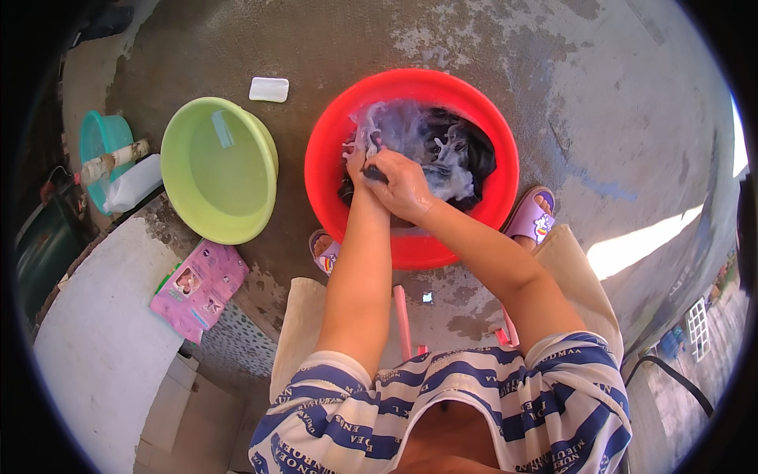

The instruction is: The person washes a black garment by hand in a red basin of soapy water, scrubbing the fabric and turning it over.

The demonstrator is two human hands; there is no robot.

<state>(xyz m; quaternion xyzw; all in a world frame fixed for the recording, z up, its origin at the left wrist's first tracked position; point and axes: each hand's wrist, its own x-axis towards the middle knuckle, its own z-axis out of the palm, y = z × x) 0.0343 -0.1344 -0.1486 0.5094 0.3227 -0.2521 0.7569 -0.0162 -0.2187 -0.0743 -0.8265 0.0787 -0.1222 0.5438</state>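
Note:
A red plastic basin (411,258) stands on the floor between my feet. It holds sudsy water (402,121) and dark wet clothes (479,148). Both my hands are together over its left half. My right hand (400,181) is closed on a bunched bit of dark cloth (375,173), which pokes out at the thumb side. Behind it, my left hand (356,165) is partly covered, and its fingers are hard to make out among the splashes. Whitish water leaps up just beyond both hands.
To the left are a light green basin (169,172) of water, a teal basin (95,136), a white plastic jug (135,185) and a pink printed package (201,284) on a low ledge. A small white block-like item (269,89) lies on the wet concrete floor (308,35).

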